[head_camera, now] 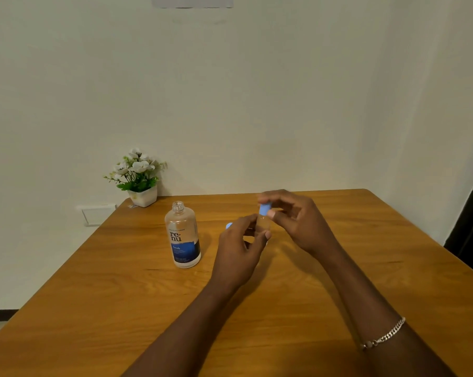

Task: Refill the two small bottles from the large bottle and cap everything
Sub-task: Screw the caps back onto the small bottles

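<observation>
The large clear bottle (183, 238) with a blue-and-white label stands upright and uncapped on the wooden table (366, 240), left of my hands. My left hand (240, 248) is wrapped around a small clear bottle (264, 223), held just above the table. My right hand (298, 221) pinches a blue cap (265, 208) that sits on top of that small bottle. A second bit of blue (229, 226) peeks out behind my left hand; I cannot tell whether it is a cap or the other small bottle.
A white pot of white flowers (140, 178) stands at the table's far left corner against the wall. A white wall socket plate (98, 213) is beside that corner. A chain bracelet (385, 334) is on my right wrist.
</observation>
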